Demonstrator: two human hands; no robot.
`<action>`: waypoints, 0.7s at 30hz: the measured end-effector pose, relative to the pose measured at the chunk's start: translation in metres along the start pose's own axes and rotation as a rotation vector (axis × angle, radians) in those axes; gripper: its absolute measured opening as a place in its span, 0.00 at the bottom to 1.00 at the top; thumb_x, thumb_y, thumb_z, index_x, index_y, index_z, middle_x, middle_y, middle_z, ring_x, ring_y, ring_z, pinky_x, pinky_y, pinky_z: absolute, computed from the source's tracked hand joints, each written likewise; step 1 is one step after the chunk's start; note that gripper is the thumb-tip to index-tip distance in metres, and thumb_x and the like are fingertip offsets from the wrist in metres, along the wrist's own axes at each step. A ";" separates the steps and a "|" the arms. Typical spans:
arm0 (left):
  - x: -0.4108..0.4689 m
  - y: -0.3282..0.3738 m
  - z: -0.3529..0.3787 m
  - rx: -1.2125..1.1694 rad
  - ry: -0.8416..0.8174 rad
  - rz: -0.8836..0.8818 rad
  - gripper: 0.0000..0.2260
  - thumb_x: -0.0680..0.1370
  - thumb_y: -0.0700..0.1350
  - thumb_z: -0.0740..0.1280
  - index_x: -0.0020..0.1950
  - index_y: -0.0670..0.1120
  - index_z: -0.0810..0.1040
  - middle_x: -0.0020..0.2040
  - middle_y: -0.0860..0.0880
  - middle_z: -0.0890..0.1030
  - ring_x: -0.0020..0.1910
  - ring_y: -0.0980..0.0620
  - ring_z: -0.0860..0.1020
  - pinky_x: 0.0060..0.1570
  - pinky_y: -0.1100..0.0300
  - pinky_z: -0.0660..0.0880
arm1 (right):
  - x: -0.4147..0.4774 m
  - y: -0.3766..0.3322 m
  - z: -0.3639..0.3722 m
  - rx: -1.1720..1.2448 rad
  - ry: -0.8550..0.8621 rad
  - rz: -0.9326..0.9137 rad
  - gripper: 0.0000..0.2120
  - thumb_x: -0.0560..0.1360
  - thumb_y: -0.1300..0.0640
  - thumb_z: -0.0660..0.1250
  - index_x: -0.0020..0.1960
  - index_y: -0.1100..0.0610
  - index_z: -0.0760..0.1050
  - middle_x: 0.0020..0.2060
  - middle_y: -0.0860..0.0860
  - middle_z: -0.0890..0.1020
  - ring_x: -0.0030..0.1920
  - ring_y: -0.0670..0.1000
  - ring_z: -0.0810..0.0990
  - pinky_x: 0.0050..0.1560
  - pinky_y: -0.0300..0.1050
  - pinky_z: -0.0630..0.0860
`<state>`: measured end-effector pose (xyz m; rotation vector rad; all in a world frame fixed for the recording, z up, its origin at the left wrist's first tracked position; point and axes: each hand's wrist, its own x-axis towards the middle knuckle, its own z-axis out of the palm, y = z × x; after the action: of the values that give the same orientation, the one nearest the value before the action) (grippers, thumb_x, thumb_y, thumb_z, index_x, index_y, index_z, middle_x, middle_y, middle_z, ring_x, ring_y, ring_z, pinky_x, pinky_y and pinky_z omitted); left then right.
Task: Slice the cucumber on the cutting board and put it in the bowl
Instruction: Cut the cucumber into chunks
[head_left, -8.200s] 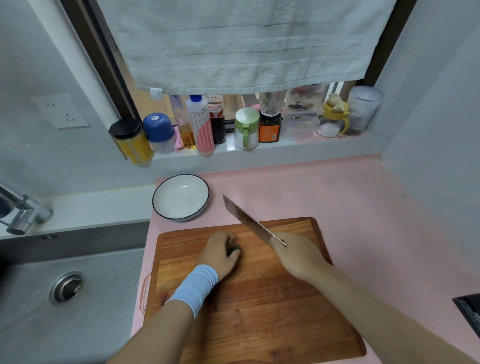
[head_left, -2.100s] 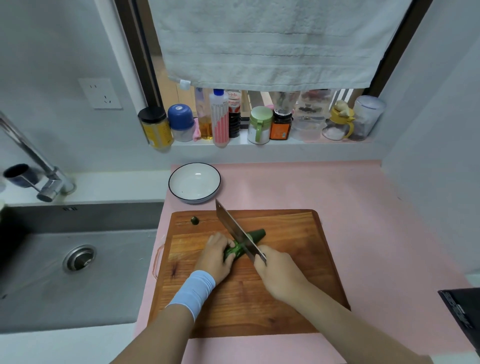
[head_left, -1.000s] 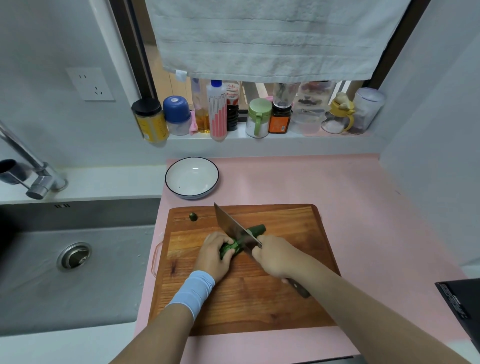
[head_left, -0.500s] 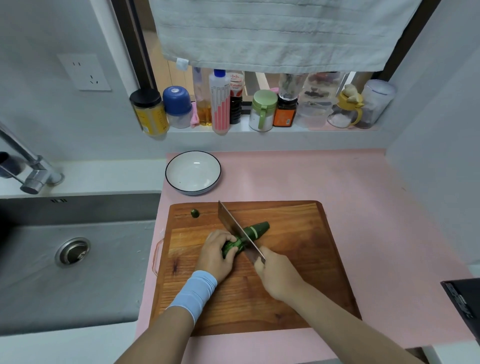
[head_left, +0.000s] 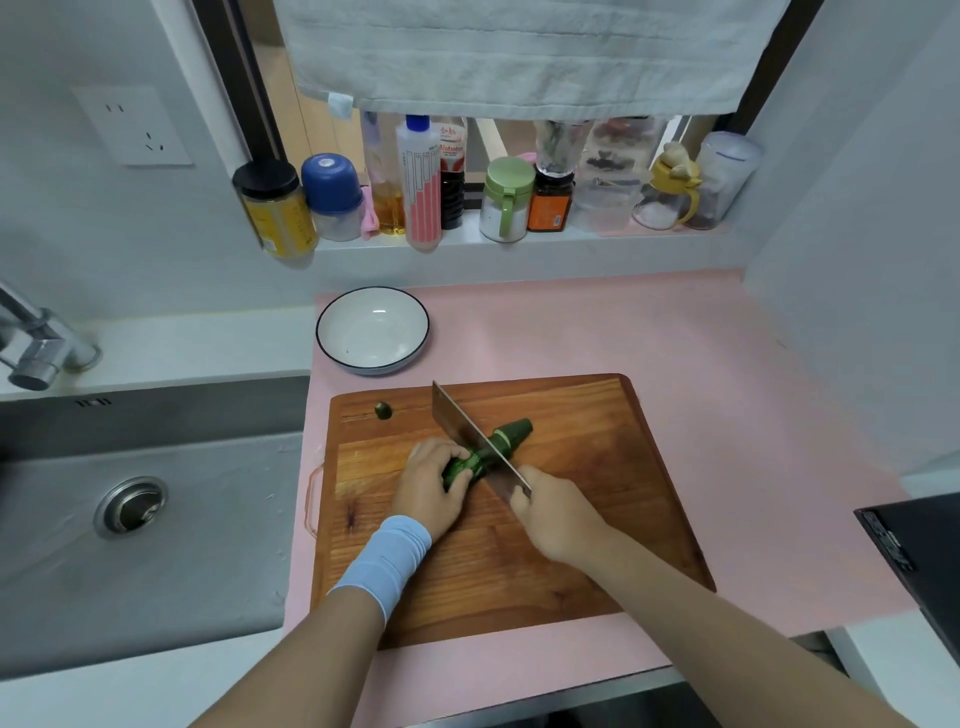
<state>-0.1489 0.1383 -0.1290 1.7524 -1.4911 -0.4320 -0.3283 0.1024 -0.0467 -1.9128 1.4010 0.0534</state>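
Item, cucumber (head_left: 459, 469): we are logging it as lying on the cutting board (head_left: 571, 545), left of the board's middle, its long axis running diagonally from the near left, under the left hand (head_left: 431, 491), to the far right, where the free end is pointing; the left hand is curling its fingers over the near end and pressing it down; the right hand (head_left: 553, 517) is wrapping round the handle of the knife (head_left: 452, 421), whose blade is crossing the cucumber roughly square to that axis, between the left fingertips and the free end; we are judging the coming cuts as stepping toward the left hand; the bowl (head_left: 332, 358) is sitting beyond the board's far left corner, nearer the left hand, holding no slices; a small green stub (head_left: 383, 410) is lying apart near that corner.
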 end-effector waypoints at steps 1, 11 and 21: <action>-0.001 -0.001 -0.004 0.014 -0.013 0.015 0.11 0.72 0.39 0.72 0.54 0.45 0.80 0.52 0.52 0.77 0.52 0.54 0.71 0.58 0.63 0.67 | 0.000 0.000 -0.001 0.006 -0.001 0.000 0.11 0.84 0.53 0.56 0.47 0.55 0.72 0.40 0.54 0.81 0.40 0.55 0.80 0.42 0.51 0.75; -0.025 -0.006 -0.023 0.125 0.024 -0.076 0.11 0.72 0.40 0.73 0.53 0.46 0.78 0.50 0.53 0.75 0.52 0.54 0.71 0.54 0.62 0.68 | -0.010 -0.003 -0.013 0.002 0.033 -0.045 0.14 0.83 0.52 0.55 0.40 0.52 0.70 0.34 0.51 0.79 0.33 0.53 0.76 0.33 0.48 0.68; -0.019 0.001 -0.018 0.097 0.050 -0.133 0.08 0.71 0.39 0.74 0.47 0.47 0.78 0.45 0.54 0.76 0.47 0.54 0.73 0.48 0.69 0.65 | -0.030 -0.017 -0.015 -0.017 0.039 -0.088 0.13 0.83 0.51 0.55 0.42 0.53 0.70 0.36 0.53 0.79 0.33 0.53 0.75 0.34 0.49 0.69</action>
<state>-0.1423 0.1623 -0.1214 1.9321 -1.3856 -0.3857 -0.3318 0.1198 -0.0139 -1.9971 1.3435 -0.0143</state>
